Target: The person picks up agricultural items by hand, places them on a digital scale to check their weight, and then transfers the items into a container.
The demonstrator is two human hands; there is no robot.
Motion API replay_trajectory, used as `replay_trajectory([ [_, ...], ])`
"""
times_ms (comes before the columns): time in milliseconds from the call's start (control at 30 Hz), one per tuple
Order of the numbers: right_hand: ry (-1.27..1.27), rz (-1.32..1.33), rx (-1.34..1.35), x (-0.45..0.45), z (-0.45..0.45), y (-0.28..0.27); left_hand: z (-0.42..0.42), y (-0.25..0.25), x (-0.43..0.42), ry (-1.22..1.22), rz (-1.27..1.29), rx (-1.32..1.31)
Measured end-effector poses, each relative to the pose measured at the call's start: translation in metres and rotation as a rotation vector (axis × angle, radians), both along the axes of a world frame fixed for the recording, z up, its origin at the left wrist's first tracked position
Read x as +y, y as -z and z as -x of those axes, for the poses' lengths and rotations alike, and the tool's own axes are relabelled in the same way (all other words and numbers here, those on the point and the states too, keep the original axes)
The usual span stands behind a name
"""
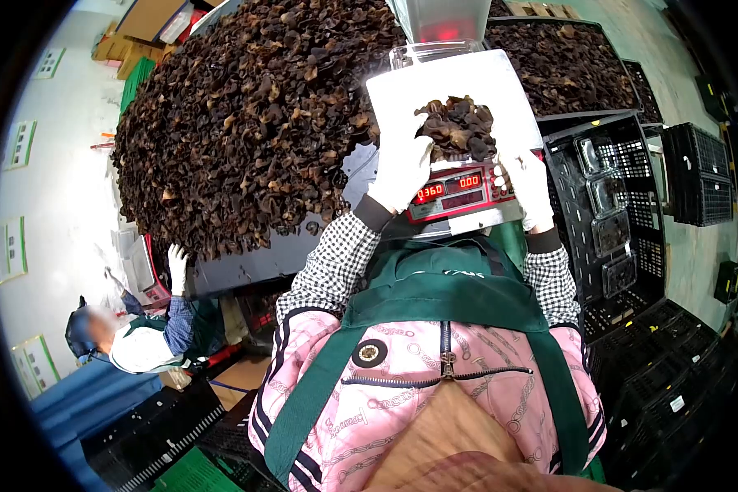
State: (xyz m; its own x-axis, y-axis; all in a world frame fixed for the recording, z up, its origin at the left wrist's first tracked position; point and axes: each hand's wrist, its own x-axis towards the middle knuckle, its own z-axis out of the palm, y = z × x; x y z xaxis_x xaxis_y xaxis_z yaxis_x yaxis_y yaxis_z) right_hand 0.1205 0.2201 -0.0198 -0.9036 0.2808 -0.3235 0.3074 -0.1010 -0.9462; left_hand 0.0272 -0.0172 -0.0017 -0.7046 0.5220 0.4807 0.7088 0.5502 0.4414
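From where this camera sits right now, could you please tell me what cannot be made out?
In the head view:
Underside of the dark pile between the left hand and right hand: hidden by the pile itself.
Small print on the scale: too small.
Far end of the large heap: cut off by the top edge.
Contents of the clear boxes in the black crate: too small and dark.

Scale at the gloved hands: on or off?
On: the scale has lit red digits on its front panel, one window reading 0.00.

Green apron (pixel 447 302), seemingly white lettering (pixel 465 274).
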Motion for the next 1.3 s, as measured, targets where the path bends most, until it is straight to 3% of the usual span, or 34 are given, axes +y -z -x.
replay_trajectory([
  [367,0.016,-0.077,0.004,0.000,0.000,-0.006,0.006,-0.013,-0.024,-0.117,-0.346,-0.221],
  [400,0.014,-0.080,0.009,-0.001,0.000,-0.006,0.004,-0.026,-0.020,-0.190,-0.413,-0.356],
  [533,0.024,-0.081,0.011,-0.001,-0.001,-0.005,0.012,-0.028,-0.024,0.028,-0.044,-0.026],
  [567,0.026,-0.076,0.005,-0.002,-0.001,-0.005,0.011,-0.026,-0.017,0.063,0.015,-0.198],
  [600,0.024,-0.074,0.006,-0.002,-0.001,-0.004,0.003,-0.020,-0.010,0.029,0.051,0.044],
  [767,0.013,-0.097,-0.002,0.000,0.000,-0.004,0.003,-0.018,0.007,-0.007,0.294,-0.046],
  [867,0.266,-0.773,0.275,-0.019,0.000,-0.006,0.010,-0.019,0.004,0.090,0.244,-0.079],
  [900,0.203,-1.127,0.384,-0.019,0.004,-0.027,0.011,-0.022,0.001,0.113,0.204,-0.096],
  [933,0.159,-1.202,0.462,-0.026,0.004,-0.036,0.016,-0.024,0.000,0.109,0.149,-0.242],
  [1000,-0.139,-1.043,0.589,-0.039,0.011,-0.071,0.030,-0.017,-0.005,0.173,0.148,-0.290],
  [1067,-0.299,-1.019,0.605,-0.051,0.025,-0.070,0.033,-0.022,-0.007,0.214,0.097,-0.449],
  [1100,-0.324,-1.164,0.663,-0.053,0.032,-0.062,0.034,-0.025,-0.007,0.233,0.071,-0.529],
  [1200,-0.276,-1.117,0.658,-0.048,0.045,-0.032,0.037,-0.035,-0.016,0.145,0.062,-0.711],
  [1300,-0.221,-1.075,0.640,-0.044,0.046,-0.019,0.031,-0.043,-0.024,0.094,-0.026,-0.707],
])
